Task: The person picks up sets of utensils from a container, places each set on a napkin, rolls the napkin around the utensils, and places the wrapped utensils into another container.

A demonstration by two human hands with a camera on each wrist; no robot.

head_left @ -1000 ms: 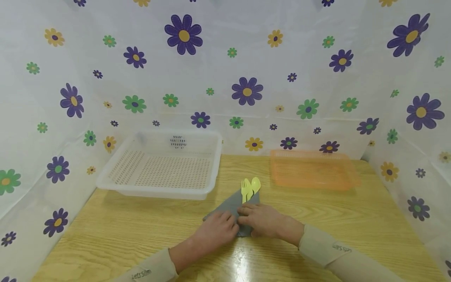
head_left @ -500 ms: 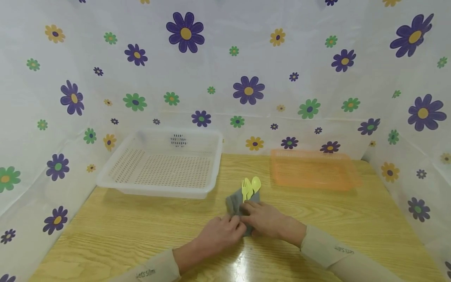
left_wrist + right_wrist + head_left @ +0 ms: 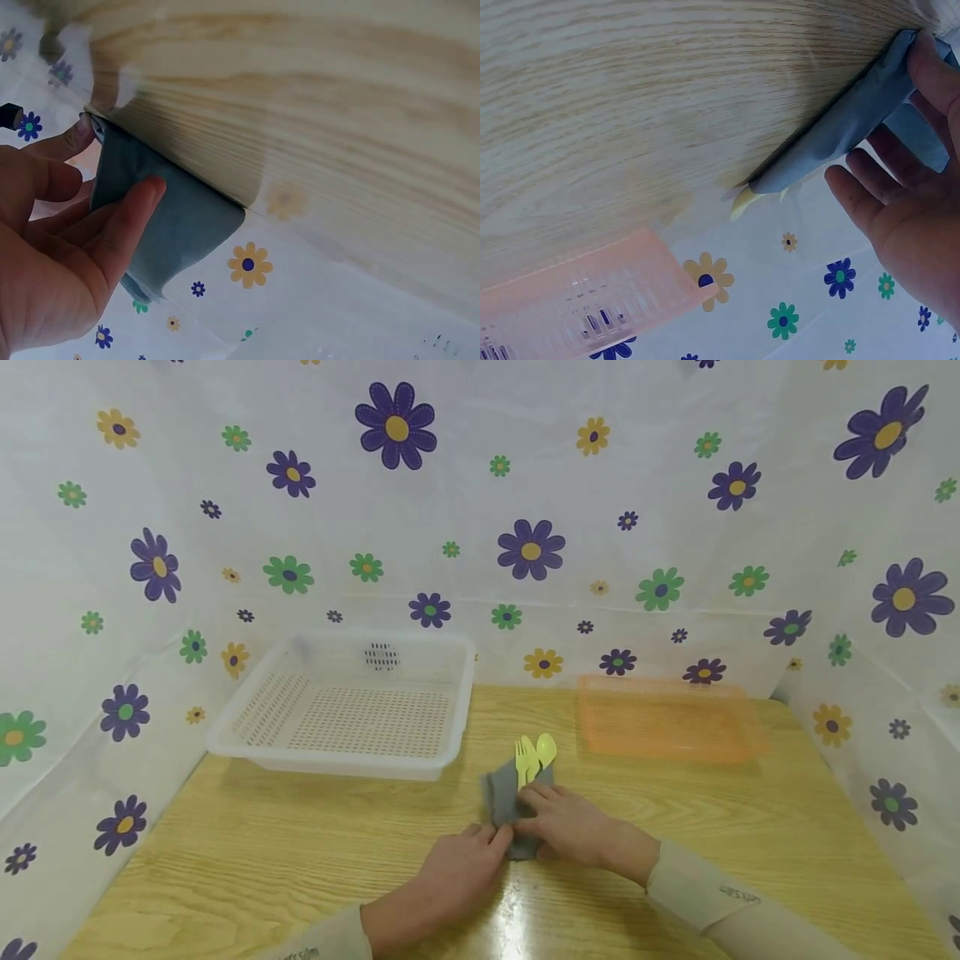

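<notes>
Protruding from grey cloth (image 3: pixel 506 795): yellow cutlery (image 3: pixel 530 760)

A flower-printed white sheeting (image 3: pixel 450 485) walled in a wood-grain tabletop (image 3: pixel 720 802) on three sides.
At the back left stood a white perforated plastic basket (image 3: pixel 322 762); well apart, at the back right, a shallower orange basket (image 3: pixel 667 748). The sheeting's print was purple, green and yellow.

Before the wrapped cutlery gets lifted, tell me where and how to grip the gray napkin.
Probably across the middle of the gray napkin, coming from above and pinching both long sides. The bundle lies narrow on the table; the yellow fork and spoon poke out its far end, leaving cloth below their heads.
</notes>
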